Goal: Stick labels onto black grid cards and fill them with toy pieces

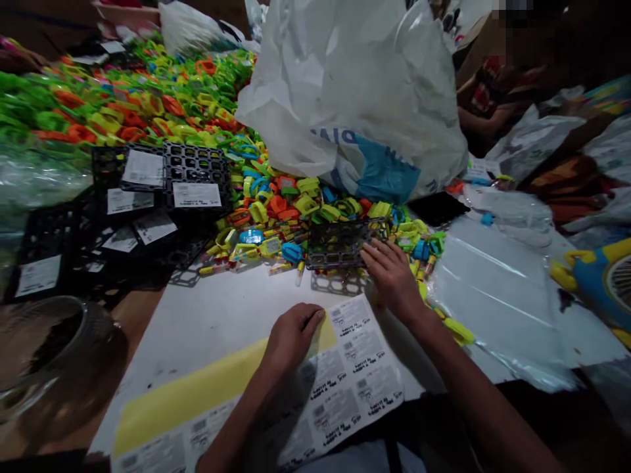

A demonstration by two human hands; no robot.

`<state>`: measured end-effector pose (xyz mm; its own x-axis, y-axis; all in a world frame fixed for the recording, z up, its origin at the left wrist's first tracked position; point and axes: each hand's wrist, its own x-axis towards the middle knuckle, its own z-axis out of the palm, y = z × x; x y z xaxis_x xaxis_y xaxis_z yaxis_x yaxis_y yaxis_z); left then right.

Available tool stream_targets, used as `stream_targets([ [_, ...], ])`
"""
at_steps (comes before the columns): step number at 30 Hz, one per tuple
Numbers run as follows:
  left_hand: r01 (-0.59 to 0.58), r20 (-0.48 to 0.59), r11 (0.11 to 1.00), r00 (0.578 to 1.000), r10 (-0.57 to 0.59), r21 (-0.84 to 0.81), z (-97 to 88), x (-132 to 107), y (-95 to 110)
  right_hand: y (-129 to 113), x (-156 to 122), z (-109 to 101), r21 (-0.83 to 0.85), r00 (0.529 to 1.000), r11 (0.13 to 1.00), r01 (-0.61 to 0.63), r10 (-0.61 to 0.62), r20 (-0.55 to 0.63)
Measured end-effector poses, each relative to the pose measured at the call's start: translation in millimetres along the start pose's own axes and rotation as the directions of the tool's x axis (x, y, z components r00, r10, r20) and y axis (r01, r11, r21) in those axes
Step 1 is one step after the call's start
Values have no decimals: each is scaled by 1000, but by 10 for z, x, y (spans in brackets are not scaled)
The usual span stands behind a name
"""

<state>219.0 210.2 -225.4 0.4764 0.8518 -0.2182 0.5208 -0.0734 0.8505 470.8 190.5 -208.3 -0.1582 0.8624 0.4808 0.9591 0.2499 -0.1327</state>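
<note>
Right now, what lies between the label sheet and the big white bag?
In the head view: white tabletop, a black lattice tray touched by the right hand, then colourful plastic pieces.

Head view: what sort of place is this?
Probably a small packing or labelling workshop, judging by the heap of bright plastic pieces, the sheet of printed labels on the work surface, and the black trays, several bearing white labels.
</note>
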Motion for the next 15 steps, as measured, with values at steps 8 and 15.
stream_targets([
  [8, -26, 27, 999, 999, 27, -48, -55, -24, 68, -622, -169, 52, 391, 978, 918, 64, -136, 159],
  [15, 29, 82, 986, 997, -16, -165, -64, -24, 66, -711, -369, 163, 379, 984, 911, 161, -177, 8],
])
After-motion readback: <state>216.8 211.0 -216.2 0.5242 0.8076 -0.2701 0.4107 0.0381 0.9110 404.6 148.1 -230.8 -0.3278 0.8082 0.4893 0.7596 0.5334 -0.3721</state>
